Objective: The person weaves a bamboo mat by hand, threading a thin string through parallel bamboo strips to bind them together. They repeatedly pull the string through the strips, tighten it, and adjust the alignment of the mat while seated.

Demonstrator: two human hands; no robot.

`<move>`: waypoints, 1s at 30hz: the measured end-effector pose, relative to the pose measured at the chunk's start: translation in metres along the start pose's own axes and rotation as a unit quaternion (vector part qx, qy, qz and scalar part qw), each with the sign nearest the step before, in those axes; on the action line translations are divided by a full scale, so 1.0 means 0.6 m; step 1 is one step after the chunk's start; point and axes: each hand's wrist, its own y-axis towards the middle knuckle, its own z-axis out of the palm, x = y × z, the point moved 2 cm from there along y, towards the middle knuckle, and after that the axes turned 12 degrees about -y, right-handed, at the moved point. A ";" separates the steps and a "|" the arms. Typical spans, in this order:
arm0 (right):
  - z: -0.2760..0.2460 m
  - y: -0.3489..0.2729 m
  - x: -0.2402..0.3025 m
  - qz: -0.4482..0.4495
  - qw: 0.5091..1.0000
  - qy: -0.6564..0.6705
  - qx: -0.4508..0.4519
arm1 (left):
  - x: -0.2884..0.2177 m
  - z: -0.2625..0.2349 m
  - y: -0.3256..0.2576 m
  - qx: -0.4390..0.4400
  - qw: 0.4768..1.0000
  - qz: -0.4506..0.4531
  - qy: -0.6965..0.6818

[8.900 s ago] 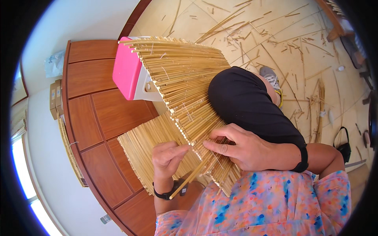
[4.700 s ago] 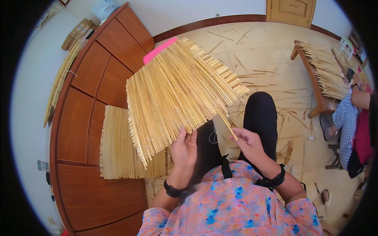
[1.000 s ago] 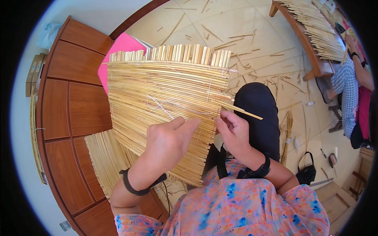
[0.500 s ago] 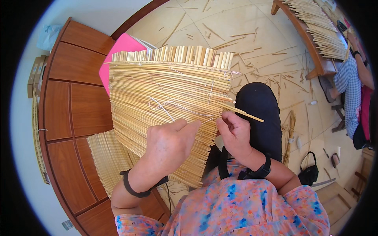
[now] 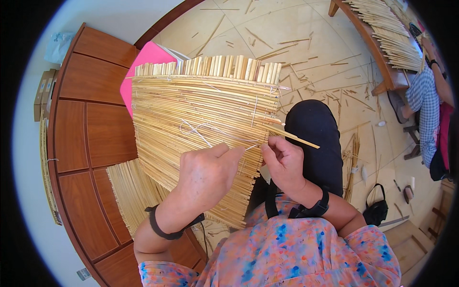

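A mat of pale yellow reed stalks (image 5: pixel 191 103) lies across my lap, with short cut stalk ends lined up along its far edge. My left hand (image 5: pixel 208 170) is closed above the mat, pinching a white string (image 5: pixel 251 147) that runs taut toward the mat's right edge. There my right hand (image 5: pixel 285 160) is closed, thumb against fingers, at the string's other end; its exact fingertip grip is partly hidden. A loose loop of the string lies on the mat. One longer stalk (image 5: pixel 299 137) sticks out past the right edge, just above my right hand.
Brown wooden panels (image 5: pixel 112 134) stand at the left, with a second reed mat (image 5: pixel 134 191) against them. A pink board (image 5: pixel 150 55) lies behind the mat. Stalk scraps litter the tiled floor (image 5: pixel 330 43). At the far right, a person (image 5: pixel 420 95) sits beside a bench (image 5: pixel 363 43) holding stalks.
The mat has shifted very slightly to the left. Both hands keep nearly the same place, with the string still stretched between them.
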 end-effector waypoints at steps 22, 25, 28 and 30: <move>0.009 -0.014 -0.002 -0.025 0.995 -0.074 0.068 | -0.043 -0.012 0.044 0.114 0.987 -0.016 0.110; 0.007 -0.016 0.009 -0.025 0.995 -0.065 0.064 | -0.059 -0.017 0.052 0.137 0.981 -0.016 0.134; -0.002 -0.019 0.026 -0.056 0.995 -0.068 0.042 | -0.077 -0.023 0.053 0.116 0.982 -0.019 0.148; -0.010 -0.023 0.045 -0.075 0.994 -0.075 0.026 | -0.091 -0.035 0.048 0.108 0.981 -0.022 0.160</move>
